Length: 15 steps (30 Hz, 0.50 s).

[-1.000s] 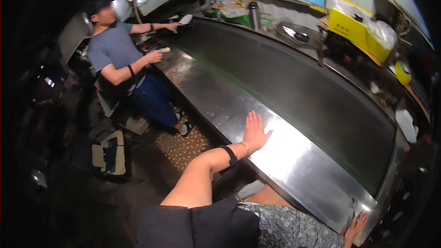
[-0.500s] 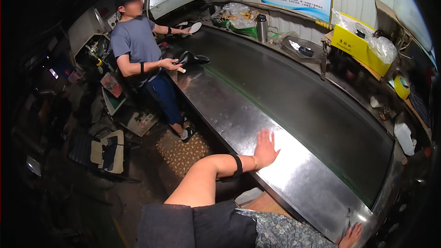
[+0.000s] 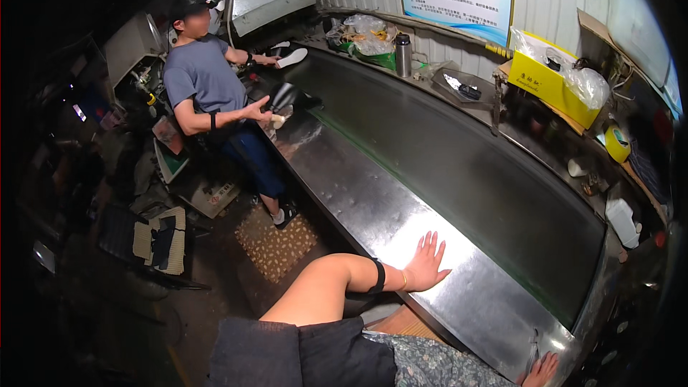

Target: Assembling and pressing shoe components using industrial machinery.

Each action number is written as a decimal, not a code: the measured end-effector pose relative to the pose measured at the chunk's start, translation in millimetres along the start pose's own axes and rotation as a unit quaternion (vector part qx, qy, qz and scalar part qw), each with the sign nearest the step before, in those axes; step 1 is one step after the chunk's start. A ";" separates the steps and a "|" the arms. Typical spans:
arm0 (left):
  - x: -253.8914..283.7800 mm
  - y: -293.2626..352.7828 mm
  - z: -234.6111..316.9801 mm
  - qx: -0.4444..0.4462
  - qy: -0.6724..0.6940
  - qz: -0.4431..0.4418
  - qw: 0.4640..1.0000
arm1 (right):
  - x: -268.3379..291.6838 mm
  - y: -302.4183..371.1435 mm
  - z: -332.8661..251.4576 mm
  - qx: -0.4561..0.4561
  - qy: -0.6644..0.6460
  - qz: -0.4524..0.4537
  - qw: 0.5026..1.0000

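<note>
My left hand lies flat on the shiny metal ledge, fingers spread and holding nothing. A black strap circles the forearm behind it. At the lower right edge, my right hand rests on the same ledge with its fingers stretched out. Just beyond its fingers lies a thin tool with dark handles, too small to name. Alongside the ledge runs a wide dark conveyor belt with a green edge strip. The belt in front of me carries nothing.
Across the far left, a co-worker holds a white-soled shoe and a black shoe-like piece. Behind the belt stand a thermos, a dark tray, a yellow box and a white bottle. A chair is at left.
My left hand has moved nearer and slightly right along the ledge. The co-worker has lifted the black piece and drawn the white-soled shoe closer. My right hand stays in place; the view has shifted slightly.
</note>
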<state>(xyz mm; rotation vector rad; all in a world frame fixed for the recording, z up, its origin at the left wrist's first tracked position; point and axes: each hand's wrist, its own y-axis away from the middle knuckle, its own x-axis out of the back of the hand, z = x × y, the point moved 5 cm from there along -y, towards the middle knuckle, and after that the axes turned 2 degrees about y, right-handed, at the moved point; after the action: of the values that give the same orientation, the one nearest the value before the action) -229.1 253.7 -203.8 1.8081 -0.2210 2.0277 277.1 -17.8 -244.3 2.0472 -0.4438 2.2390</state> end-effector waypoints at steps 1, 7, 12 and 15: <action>0.8 -0.1 0.3 -0.001 0.002 0.005 1.000 | 2.7 -1.0 -2.1 -0.005 -0.008 -0.005 1.000; -1.1 0.9 0.1 -0.009 0.008 0.016 1.000 | 10.9 1.4 -1.8 0.013 -0.025 -0.006 1.000; -2.6 1.1 -0.6 -0.006 0.009 0.047 0.999 | 5.0 3.6 -2.4 0.097 0.072 0.047 0.992; -5.5 0.5 -0.5 0.003 0.015 0.022 1.000 | -2.6 0.4 8.9 -0.120 -0.067 -0.099 0.985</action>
<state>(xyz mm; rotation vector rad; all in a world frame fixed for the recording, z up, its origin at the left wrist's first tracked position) -229.3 252.4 -209.1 1.7891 -0.2489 2.0858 285.9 -20.1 -246.4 2.0245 -0.4717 1.8454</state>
